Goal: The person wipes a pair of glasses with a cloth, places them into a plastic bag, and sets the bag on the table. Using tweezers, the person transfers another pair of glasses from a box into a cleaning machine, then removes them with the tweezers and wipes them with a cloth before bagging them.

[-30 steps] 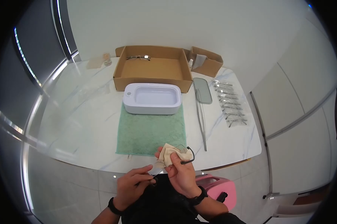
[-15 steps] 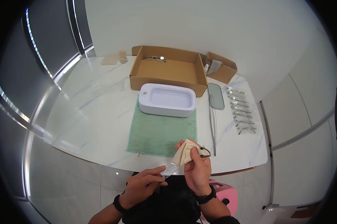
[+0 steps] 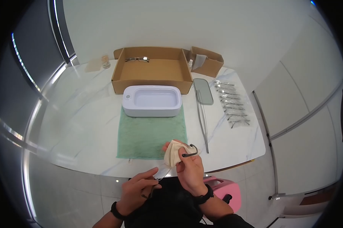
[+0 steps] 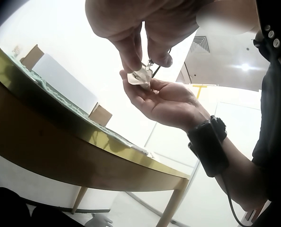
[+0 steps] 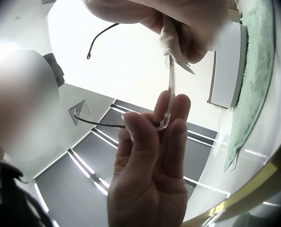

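Pinching the eyeglasses (image 5: 171,78) near one hinge with the left hand (image 3: 135,189), clamping the cloth (image 3: 172,155) around their other side with the right hand (image 3: 190,172). Likely mid-wipe! Next, needing gentle rubbing against a steady left pinch. Beyond the fingers, spotting the green towel (image 3: 148,135), then, farther, the pale tub (image 3: 152,113).

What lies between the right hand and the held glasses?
A cream cloth, which the right hand pinches over part of the glasses; the right wrist view shows it.

Pale tub (image 3: 151,113) on green towel (image 3: 148,136); cardboard box (image 3: 156,71) behind; tweezers (image 3: 206,144) beside grey lid (image 3: 204,91).
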Available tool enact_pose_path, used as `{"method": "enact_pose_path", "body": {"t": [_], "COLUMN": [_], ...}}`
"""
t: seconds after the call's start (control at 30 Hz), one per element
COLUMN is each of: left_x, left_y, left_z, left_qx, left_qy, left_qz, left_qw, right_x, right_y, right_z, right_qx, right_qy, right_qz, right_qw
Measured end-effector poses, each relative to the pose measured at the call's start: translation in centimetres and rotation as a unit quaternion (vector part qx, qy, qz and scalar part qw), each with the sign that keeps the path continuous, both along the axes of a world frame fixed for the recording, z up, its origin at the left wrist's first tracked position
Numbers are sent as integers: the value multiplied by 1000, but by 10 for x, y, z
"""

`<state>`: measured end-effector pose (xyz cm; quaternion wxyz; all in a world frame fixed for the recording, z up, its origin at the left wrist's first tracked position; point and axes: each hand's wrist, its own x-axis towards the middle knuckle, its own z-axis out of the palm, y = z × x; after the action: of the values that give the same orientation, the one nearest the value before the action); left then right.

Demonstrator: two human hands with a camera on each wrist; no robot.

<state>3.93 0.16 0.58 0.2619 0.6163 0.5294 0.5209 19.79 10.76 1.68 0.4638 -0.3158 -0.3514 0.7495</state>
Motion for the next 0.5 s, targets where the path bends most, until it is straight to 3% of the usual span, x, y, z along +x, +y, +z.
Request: {"method": "enact_pose_path", "body": {"t": [0.27, 0.37, 0.5], "left_x": [5, 6, 2], "left_y": [-1, 0, 2], "left_z": [-4, -7, -8], "left_qx": [-10, -13, -26], "left_qy": [-13, -8, -32], "left_qz": [23, 30, 32], "left_qw": [1000, 999, 999], "right_x": [-2, -2, 0], "right_y": [-4, -11, -7], "right_z": [8, 2, -4], "right_qx": [-15, -21, -19], "right_qy": [41, 46, 39], "right_qz": [-36, -14, 87], "right_qw": [998, 999, 995]}}
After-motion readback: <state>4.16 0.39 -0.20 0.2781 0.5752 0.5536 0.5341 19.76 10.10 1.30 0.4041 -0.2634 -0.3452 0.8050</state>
